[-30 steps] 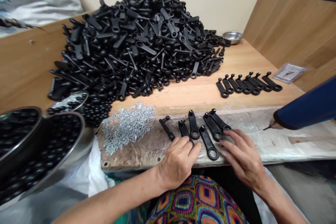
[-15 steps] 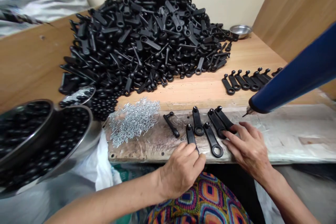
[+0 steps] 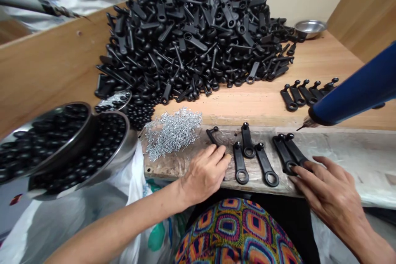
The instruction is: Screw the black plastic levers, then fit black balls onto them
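- Step in hand, seemingly: spacing black crank handles (image 3: 240, 163) along front edge of tabletop (image 3: 361, 148)
- Left hand (image 3: 202, 171): fingers bent over leftmost handle (image 3: 211, 135), grip hidden
- Right hand (image 3: 338, 185): fingers apart, touching rightmost pair (image 3: 283, 152)
- Next, probably: straighten leftmost handle

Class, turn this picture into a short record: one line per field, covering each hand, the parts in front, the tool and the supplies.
Left hand: fingers at the near end of a tilted black handle; grip unclear
Right hand: fingertips at the ring ends of two black handles
Between the hands: three black handles, ring ends nearest the person
Tool: blue, thin-tipped tool, at right
Pins: heap of silver pins, at left
Bowls: two large metal bowls of round black pieces
Behind: large pile of black parts
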Demonstrator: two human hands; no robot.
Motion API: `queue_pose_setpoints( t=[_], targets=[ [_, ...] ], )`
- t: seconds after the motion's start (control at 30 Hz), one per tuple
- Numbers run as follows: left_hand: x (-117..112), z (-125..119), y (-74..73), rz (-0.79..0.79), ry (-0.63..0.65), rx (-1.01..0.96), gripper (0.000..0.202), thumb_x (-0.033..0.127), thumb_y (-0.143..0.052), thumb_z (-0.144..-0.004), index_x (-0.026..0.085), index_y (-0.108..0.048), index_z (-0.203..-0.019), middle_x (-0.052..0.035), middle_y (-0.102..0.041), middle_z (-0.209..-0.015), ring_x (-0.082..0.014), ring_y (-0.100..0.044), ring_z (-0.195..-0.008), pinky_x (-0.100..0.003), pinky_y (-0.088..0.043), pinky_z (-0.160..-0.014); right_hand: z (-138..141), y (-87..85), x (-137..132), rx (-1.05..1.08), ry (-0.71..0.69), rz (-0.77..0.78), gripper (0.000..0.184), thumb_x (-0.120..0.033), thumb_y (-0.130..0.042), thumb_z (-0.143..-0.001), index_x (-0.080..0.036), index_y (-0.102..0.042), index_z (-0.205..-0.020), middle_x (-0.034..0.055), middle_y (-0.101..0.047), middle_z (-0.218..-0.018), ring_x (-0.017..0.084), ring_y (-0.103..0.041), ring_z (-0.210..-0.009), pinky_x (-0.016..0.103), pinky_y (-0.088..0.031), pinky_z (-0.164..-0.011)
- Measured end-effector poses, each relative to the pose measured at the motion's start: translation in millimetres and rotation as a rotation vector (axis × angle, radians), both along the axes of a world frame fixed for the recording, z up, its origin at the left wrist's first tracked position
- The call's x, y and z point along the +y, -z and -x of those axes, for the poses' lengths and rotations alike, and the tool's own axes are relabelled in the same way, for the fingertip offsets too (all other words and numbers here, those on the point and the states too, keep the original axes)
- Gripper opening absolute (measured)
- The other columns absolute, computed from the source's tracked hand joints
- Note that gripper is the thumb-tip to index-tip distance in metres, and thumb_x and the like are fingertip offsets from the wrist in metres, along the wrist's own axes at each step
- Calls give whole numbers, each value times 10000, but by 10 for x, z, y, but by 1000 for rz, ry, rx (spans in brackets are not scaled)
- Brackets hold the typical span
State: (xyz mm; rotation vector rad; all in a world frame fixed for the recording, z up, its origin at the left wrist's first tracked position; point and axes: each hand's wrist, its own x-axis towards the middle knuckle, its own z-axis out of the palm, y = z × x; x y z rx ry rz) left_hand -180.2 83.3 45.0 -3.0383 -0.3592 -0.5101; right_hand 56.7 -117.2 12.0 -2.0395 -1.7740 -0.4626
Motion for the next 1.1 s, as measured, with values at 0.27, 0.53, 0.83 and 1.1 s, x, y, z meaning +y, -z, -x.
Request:
queue_pose_setpoints(
  t=[0.27,0.53,0.83,1.1],
  targets=[
    [36,140,22,99,-77,53,192,122,-447,-832,143,-607,-937,-65,-598,-948,-167,-537,-804,-310,-514,-727,68,24,-241,54,73,-34,267,-370,-475,-880,-215,-651,-1008,114,-631,-1038,349,-527,-1063,495,-396,-873],
    [72,165,131,130,-67,-36,159,207,-450,-876,126,-587,-890,-91,-589,-998,-173,-566,-891,-336,-520,-782,298,-211,-20,118,-78,-140,168,-256,-566,-835,-201,-623,-983,112,-636,-1019,333,-557,-1034,522,-399,-911],
    [152,285,51,164,62,67,146,84,-440,-825,120,-581,-819,-85,-599,-1029,-184,-563,-895,-337,-506,-778,858,-353,824,58,-259,-13,116,-193,-558,-833,-179,-656,-893,73,-653,-1022,328,-482,-1067,483,-391,-866],
    [103,282,-97,204,64,60,146,151,-453,-849,151,-593,-891,-51,-602,-944,-195,-528,-922,-364,-472,-807,798,-285,698,133,-235,40,147,-254,-554,-850,-170,-656,-916,94,-624,-1067,319,-449,-1106,473,-382,-892]
  ],
)
